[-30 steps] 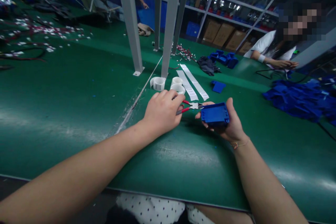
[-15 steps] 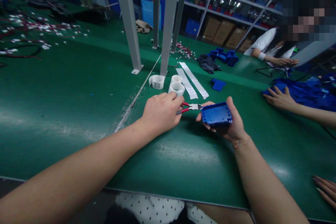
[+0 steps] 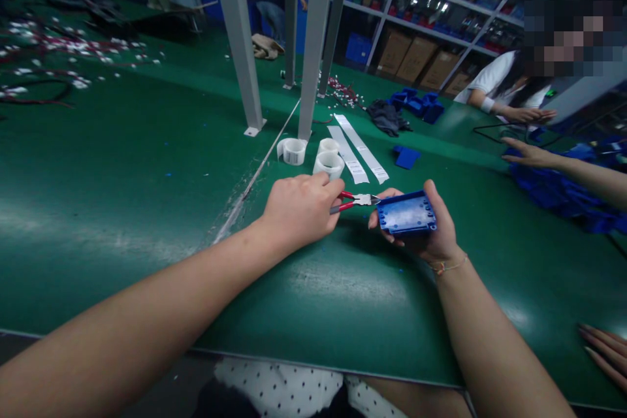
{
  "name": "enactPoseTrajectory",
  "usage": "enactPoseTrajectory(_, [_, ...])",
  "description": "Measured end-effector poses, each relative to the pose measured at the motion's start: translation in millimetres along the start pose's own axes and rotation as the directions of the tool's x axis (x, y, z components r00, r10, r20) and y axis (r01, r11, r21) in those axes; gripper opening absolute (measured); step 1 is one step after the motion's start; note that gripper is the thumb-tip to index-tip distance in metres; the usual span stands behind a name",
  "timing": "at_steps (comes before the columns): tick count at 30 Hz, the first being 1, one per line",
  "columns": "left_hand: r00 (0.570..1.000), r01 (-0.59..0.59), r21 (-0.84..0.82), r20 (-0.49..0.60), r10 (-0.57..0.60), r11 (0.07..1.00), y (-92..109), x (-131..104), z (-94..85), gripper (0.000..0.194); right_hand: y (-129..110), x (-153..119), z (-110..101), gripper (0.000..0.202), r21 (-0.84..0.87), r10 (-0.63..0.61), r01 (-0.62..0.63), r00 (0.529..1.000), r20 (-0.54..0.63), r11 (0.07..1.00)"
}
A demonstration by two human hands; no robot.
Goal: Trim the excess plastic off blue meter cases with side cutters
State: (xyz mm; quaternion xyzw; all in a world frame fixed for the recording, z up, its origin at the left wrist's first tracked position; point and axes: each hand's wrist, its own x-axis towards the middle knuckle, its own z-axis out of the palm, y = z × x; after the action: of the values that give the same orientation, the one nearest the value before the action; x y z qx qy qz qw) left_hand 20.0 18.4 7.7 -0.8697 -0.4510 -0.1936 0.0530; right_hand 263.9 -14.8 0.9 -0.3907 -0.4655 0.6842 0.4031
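Note:
My left hand (image 3: 300, 210) grips red-handled cutters (image 3: 353, 201), whose metal tip touches the left edge of a blue plastic box (image 3: 406, 213). My right hand (image 3: 430, 230) holds that box from below and behind, thumb along its right side, a little above the green table (image 3: 147, 163). The box's flat face points up and shows small holes along its edges.
Label rolls (image 3: 295, 151) and two white label strips (image 3: 360, 153) lie just beyond my hands. A pile of blue parts (image 3: 563, 189) sits at right, where another person's hand (image 3: 524, 153) reaches. Fingertips (image 3: 605, 349) show at lower right. Grey posts (image 3: 240, 46) stand behind. A seated person works at the far right.
The other person's hand at right rose from the blue pile and moved back. My own hands stayed nearly still, with the box tilted slightly more towards me.

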Motion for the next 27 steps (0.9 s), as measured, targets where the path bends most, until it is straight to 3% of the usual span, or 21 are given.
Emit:
enactPoseTrajectory(7, [0.992, 0.083, -0.055, 0.097, -0.077, 0.995, 0.7, 2.7, 0.8, 0.024, 0.9, -3.7, -0.1, 0.074, -0.022, -0.056, 0.056, 0.998, -0.003, 0.998])
enactPoseTrajectory(10, [0.991, 0.12, -0.156, 0.079, -0.109, 0.98, -2.3, 4.3, 3.3, 0.024, 6.0, -2.9, -1.9, 0.075, -0.069, -0.135, 0.135, 0.991, 0.009, 0.988])
enactPoseTrajectory(13, [0.986, 0.167, -0.333, 0.068, -0.153, 0.928, -4.2, 5.7, 5.8, 0.024, 10.2, 0.1, -5.3, 0.069, -0.222, -0.312, 0.313, 0.949, 0.04, 0.923])
enactPoseTrajectory(16, [0.972, 0.229, -0.454, 0.144, -0.183, 0.861, -2.4, 6.4, 6.8, 0.021, 11.2, 2.5, -7.5, 0.074, -0.399, -0.443, 0.419, 0.896, 0.035, 0.816])
enactPoseTrajectory(21, [0.965, 0.243, -0.538, 0.217, -0.147, 0.807, 4.6, 5.3, 6.4, 0.017, 11.6, 2.7, -6.3, 0.084, -0.586, -0.487, 0.396, 0.873, 0.003, 0.707])
enactPoseTrajectory(27, [0.961, 0.251, -0.552, 0.239, -0.138, 0.795, 6.0, 3.4, 5.9, 0.019, 13.9, 4.4, -4.5, 0.084, -0.66, -0.536, 0.412, 0.844, 0.017, 0.628])
